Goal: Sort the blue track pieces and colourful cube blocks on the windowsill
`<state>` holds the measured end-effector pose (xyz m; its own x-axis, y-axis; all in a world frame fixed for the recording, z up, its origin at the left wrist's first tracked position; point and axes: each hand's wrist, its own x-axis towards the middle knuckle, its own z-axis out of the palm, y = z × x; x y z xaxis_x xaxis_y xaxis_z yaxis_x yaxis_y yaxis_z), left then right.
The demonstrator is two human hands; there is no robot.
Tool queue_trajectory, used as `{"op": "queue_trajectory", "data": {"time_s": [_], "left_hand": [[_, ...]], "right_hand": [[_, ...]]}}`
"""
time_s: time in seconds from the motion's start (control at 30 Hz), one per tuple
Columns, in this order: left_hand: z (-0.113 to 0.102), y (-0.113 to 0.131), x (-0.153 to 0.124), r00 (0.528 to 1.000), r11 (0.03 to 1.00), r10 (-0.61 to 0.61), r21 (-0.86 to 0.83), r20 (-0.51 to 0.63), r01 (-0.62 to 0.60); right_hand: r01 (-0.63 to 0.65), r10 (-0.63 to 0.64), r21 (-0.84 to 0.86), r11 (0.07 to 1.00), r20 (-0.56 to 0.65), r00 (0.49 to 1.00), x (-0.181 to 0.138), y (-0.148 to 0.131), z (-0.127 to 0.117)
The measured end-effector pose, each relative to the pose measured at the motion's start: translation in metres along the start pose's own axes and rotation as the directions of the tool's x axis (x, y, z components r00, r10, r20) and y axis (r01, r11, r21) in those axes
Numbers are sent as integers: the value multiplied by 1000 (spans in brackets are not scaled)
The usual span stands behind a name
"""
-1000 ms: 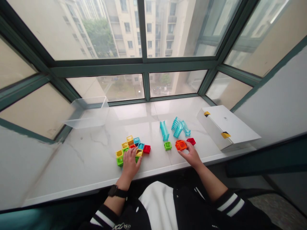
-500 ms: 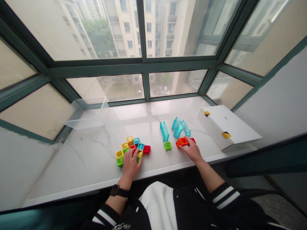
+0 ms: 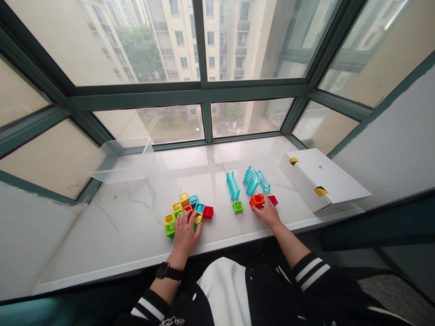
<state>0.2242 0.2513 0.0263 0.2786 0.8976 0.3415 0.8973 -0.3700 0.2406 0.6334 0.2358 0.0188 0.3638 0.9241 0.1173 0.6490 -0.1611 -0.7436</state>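
Observation:
My left hand [image 3: 186, 232] lies over the near part of a cluster of coloured toy blocks [image 3: 169, 219], its fingers stretched out and apart. Yellow, green, blue and red cubes show around it; some are hidden under the palm. A red block [image 3: 208, 212] sits at the cluster's right edge. My right hand [image 3: 270, 214] has its thumb and fingers closed round an orange-red block [image 3: 257, 201] at the surface. Just behind those fingers, a darker red block [image 3: 273, 199] is partly covered. A single green block [image 3: 238, 207] stands to the left of this hand.
Beyond the green block lies a straight translucent blue track piece [image 3: 233, 185], with a curved blue track piece [image 3: 251, 179] beside it. A clear plastic bin [image 3: 127, 165] stands at the back left. To the right is a white box [image 3: 322, 179]. Windows enclose the marble ledge [image 3: 112, 244].
My right hand has shifted slightly left and the orange-red block in it has turned. More of the darker red block now shows. My left hand has stayed in place.

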Motion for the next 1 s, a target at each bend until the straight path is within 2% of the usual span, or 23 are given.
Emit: {"op": "queue_trajectory", "data": {"time_s": [0.37,1.0], "left_hand": [[-2,1,1,1000,1000,-9,-16,5,9],[-2,3,1,1000,1000,-8,-2,-1,8]], "right_hand": [[-44,45,-10,999,13,999,-3,-6,-4],[-37,38,-88,995,12,999,0,-9,-10]]}}
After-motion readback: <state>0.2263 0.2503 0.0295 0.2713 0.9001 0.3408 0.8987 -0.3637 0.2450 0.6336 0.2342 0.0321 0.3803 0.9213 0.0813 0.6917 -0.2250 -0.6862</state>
